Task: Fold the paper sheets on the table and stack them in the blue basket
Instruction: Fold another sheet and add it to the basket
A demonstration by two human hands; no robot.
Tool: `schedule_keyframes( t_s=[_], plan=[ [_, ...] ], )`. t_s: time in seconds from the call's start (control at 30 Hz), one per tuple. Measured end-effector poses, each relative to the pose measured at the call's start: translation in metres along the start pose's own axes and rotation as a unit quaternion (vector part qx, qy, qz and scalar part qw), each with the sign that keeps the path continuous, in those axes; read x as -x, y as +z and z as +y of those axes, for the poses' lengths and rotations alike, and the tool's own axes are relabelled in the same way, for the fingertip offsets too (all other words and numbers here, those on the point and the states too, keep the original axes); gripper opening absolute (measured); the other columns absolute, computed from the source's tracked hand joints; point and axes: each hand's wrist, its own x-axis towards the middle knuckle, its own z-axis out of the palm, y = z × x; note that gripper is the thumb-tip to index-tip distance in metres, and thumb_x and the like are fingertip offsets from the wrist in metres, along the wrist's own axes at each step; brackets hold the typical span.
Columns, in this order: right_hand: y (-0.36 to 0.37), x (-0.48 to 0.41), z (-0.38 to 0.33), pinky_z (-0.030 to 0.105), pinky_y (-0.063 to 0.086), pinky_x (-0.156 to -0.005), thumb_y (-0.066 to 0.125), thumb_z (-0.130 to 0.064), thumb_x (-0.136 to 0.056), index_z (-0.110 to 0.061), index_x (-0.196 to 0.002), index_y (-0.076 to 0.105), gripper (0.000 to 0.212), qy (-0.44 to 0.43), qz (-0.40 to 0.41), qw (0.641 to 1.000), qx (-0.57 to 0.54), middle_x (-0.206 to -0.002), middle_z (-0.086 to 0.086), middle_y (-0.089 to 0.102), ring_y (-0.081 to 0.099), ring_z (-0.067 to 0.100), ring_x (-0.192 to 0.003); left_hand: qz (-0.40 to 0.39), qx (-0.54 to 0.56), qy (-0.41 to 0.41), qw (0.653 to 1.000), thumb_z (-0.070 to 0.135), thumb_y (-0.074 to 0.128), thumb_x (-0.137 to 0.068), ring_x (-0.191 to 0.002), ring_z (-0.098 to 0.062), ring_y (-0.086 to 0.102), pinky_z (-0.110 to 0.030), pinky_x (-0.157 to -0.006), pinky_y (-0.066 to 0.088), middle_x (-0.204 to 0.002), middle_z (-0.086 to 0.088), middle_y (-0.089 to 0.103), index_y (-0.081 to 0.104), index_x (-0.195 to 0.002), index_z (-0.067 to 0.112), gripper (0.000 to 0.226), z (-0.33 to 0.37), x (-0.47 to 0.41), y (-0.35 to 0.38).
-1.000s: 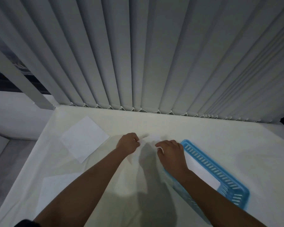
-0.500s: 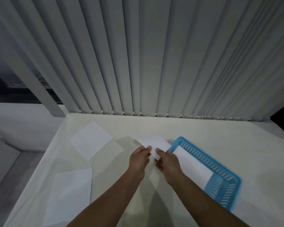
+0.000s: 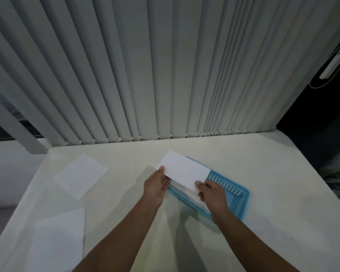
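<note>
Over the blue basket (image 3: 237, 195), at about 1 o'clock from table centre, the folded sheet (image 3: 183, 172) now hangs lifted; half a second ago it was low at the basket's 9 o'clock rim. Left hand (image 3: 155, 185) pinches its near-left edge, right hand (image 3: 211, 193) pinches its near-right corner. White paper already lies inside. Judgement: folding done, lowering comes next. Two flat sheets wait at 9 o'clock (image 3: 81, 176) and 7 o'clock (image 3: 57, 238) on the table (image 3: 273, 222).

- Two bare forearms reach in from the bottom edge, no sleeves in view
- Left hand (image 3: 155, 185) and right hand (image 3: 212, 195) wear no gloves, rings or watch
</note>
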Motion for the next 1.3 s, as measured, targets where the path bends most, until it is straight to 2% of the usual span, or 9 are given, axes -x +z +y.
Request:
schedule_keyframes(
  t_s=[0.2,0.33,0.43,0.53,0.7,0.8,1.0,1.13,1.3],
  plan=[
    [-0.031,-0.003,0.012,0.026,0.043,-0.058,0.069,-0.008,-0.084,-0.008,-0.075,0.066,0.01,0.031,0.059,0.995,-0.079,-0.061,0.002,0.059,0.049,0.014,-0.056,-0.001,-0.087,0.005,0.996,0.023,0.064,-0.088,-0.085,-0.014,0.064,-0.024,-0.073,0.049,-0.091,-0.002,0.069,0.066,-0.09,0.016,0.007,-0.011,-0.008,0.013],
    [-0.041,-0.004,0.027,0.025,0.042,-0.056,0.07,-0.008,-0.083,-0.011,-0.068,0.064,0.017,0.026,0.094,0.994,-0.049,-0.061,0.004,0.058,0.049,0.013,-0.055,0.047,-0.22,0.079,0.971,0.027,0.064,-0.087,-0.085,-0.016,0.057,-0.028,-0.079,0.046,-0.092,-0.005,0.065,0.071,-0.087,0.015,0.014,-0.006,-0.016,0.011],
    [-0.041,-0.004,0.04,0.032,0.047,-0.067,0.071,-0.01,-0.083,-0.016,-0.062,0.064,0.023,0.039,0.112,0.993,-0.007,-0.064,0.003,0.062,0.055,0.016,-0.059,0.049,-0.367,0.154,0.916,0.026,0.054,-0.092,-0.102,-0.018,0.058,-0.025,-0.091,0.04,-0.119,-0.006,0.066,0.067,-0.115,0.01,0.03,0.001,-0.025,0.005],
    [-0.038,-0.005,0.05,0.04,0.051,-0.08,0.07,-0.017,-0.083,-0.022,-0.061,0.064,0.023,0.061,0.133,0.989,0.025,-0.075,0.006,0.068,0.064,0.024,-0.073,0.003,-0.482,0.154,0.862,0.019,0.048,-0.093,-0.116,-0.02,0.057,-0.026,-0.101,0.041,-0.127,-0.003,0.064,0.069,-0.113,0.016,0.03,0.005,-0.041,-0.002],
    [-0.035,-0.006,0.054,0.044,0.051,-0.086,0.063,-0.017,-0.088,-0.017,-0.073,0.068,0.016,0.064,0.15,0.986,0.034,-0.082,0.007,0.07,0.063,0.024,-0.079,-0.037,-0.701,0.166,0.693,0.013,0.032,-0.091,-0.127,-0.028,0.044,-0.033,-0.108,0.035,-0.136,-0.003,0.053,0.064,-0.115,0.039,0.047,-0.002,-0.071,-0.007],
    [-0.034,-0.009,0.054,0.041,0.051,-0.082,0.06,-0.013,-0.089,-0.015,-0.073,0.068,0.018,0.044,0.149,0.986,0.059,-0.073,0.003,0.067,0.06,0.022,-0.074,-0.059,-0.757,0.156,0.632,0.013,0.028,-0.095,-0.138,-0.031,0.025,-0.035,-0.111,0.029,-0.153,-0.005,0.032,0.053,-0.131,0.039,0.05,-0.003,-0.07,-0.002],
    [-0.033,-0.007,0.056,0.031,0.044,-0.072,0.053,-0.016,-0.092,-0.011,-0.078,0.067,0.021,0.028,0.129,0.982,0.138,-0.079,0.004,0.067,0.06,0.021,-0.076,-0.073,-0.765,0.149,0.622,0.013,0.027,-0.097,-0.141,-0.029,0.02,-0.037,-0.11,0.031,-0.156,-0.004,0.026,0.05,-0.132,0.041,0.05,0.001,-0.072,0.0],
    [-0.037,-0.004,0.061,0.031,0.044,-0.073,0.054,-0.019,-0.093,-0.011,-0.082,0.067,0.019,0.036,0.129,0.981,0.138,-0.083,0.004,0.067,0.061,0.022,-0.081,-0.082,-0.754,0.15,0.634,0.011,0.026,-0.097,-0.137,-0.03,0.025,-0.039,-0.11,0.034,-0.152,-0.007,0.033,0.053,-0.129,0.04,0.051,0.002,-0.074,-0.006],
    [-0.033,-0.006,0.056,0.03,0.044,-0.072,0.056,-0.017,-0.092,-0.014,-0.077,0.066,0.019,0.026,0.128,0.985,0.11,-0.076,0.002,0.066,0.058,0.017,-0.072,-0.093,-0.751,0.146,0.637,0.01,0.024,-0.098,-0.141,-0.029,0.019,-0.038,-0.114,0.026,-0.157,-0.005,0.025,0.052,-0.131,0.039,0.051,0.002,-0.073,-0.008]
  ],
)
